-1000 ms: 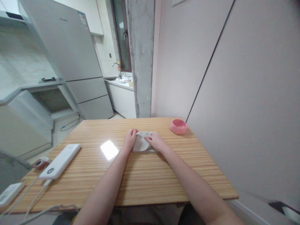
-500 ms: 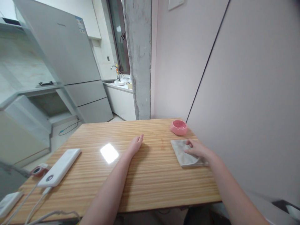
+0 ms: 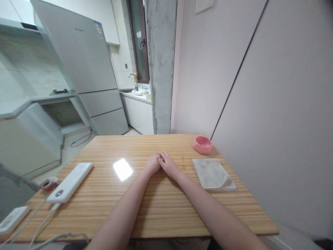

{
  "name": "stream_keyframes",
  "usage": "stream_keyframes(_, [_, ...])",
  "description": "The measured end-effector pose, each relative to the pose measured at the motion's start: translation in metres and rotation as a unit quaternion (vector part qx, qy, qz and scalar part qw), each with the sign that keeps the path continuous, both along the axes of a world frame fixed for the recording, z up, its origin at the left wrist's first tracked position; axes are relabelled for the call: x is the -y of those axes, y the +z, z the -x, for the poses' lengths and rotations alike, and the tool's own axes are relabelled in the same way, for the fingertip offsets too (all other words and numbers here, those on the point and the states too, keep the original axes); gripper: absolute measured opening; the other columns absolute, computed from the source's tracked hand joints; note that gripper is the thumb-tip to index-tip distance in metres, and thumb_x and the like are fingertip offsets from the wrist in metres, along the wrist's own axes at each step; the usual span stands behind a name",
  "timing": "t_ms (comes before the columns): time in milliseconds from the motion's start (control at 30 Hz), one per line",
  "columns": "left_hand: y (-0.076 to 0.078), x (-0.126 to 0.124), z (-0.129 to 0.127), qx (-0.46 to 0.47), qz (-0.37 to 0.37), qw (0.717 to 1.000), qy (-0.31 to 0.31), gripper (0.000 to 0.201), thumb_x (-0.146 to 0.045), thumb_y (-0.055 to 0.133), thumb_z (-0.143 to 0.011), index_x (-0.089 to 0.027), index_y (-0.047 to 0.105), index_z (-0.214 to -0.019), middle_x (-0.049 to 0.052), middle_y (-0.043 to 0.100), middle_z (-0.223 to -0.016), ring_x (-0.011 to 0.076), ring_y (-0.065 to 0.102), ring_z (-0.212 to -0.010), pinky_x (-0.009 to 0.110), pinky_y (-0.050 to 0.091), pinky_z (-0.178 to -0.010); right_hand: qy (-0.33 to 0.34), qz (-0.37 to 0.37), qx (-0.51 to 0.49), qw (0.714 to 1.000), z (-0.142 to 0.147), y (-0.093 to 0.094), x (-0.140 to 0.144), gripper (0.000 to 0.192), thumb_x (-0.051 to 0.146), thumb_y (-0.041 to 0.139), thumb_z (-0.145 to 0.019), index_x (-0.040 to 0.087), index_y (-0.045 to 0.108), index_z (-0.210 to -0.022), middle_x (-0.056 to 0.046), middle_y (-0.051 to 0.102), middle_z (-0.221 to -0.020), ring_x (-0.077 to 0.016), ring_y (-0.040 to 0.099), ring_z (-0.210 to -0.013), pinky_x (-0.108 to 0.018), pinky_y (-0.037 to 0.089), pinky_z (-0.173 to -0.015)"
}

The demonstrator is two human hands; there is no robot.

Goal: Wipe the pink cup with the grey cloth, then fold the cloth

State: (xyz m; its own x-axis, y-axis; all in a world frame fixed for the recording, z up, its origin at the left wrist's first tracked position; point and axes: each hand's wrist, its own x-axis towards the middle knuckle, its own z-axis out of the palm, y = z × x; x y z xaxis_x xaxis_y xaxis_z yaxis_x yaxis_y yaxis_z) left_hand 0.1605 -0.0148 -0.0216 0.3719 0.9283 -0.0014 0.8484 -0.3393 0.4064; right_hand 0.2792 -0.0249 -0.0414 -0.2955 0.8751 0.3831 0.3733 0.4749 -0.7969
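Beyond the grey cloth (image 3: pixel 211 172) — a pink bowl (image 3: pixel 202 149) stands upright

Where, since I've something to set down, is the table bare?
The broadest bare patch lies between the white device and the left hand. Another lies between the gray cloth and the table's near right corner. A narrower one separates the right hand and cloth. Crowded: the near left, with cables and a white block.
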Motion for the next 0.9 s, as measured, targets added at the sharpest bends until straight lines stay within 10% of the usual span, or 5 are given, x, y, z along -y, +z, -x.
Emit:
stream_keyframes(467, [0.007,0.006,-0.005,-0.065,-0.002,0.998,-0.005,0.033,-0.023,0.038,-0.091,-0.016,0.070,-0.100,0.013,0.072,-0.104,0.0209,0.067,-0.095,0.028,0.048,-0.082,-0.007,0.001,-0.042,0.999,0.003,-0.010,0.003,0.024,0.034,0.048,-0.089,0.020,0.060,-0.104,-0.008,0.058,-0.103,-0.0206,0.055,-0.102,-0.038,0.044,-0.097])
stream_keyframes(700, [0.010,0.007,-0.002,0.030,0.004,0.999,0.032,0.063,-0.049,0.017,-0.096,-0.016,0.067,-0.077,0.014,0.073,-0.089,0.0243,0.066,-0.086,0.032,0.046,-0.077,-0.345,-0.139,0.010,0.928,-0.084,0.041,-0.011,0.034,0.028,0.047,-0.086,0.018,0.056,-0.117,-0.016,0.046,-0.134,-0.0293,0.033,-0.133,-0.054,0.025,-0.110])
stream_keyframes(900, [0.008,0.007,-0.001,0.068,0.011,0.997,0.033,0.058,-0.050,0.022,-0.095,-0.017,0.064,-0.073,0.013,0.072,-0.088,0.0243,0.064,-0.086,0.032,0.044,-0.076,-0.469,0.021,0.177,0.865,-0.167,0.020,-0.028,0.032,0.031,0.061,-0.077,0.012,0.064,-0.102,-0.025,0.029,-0.145,-0.0443,0.024,-0.135,-0.063,0.024,-0.105])
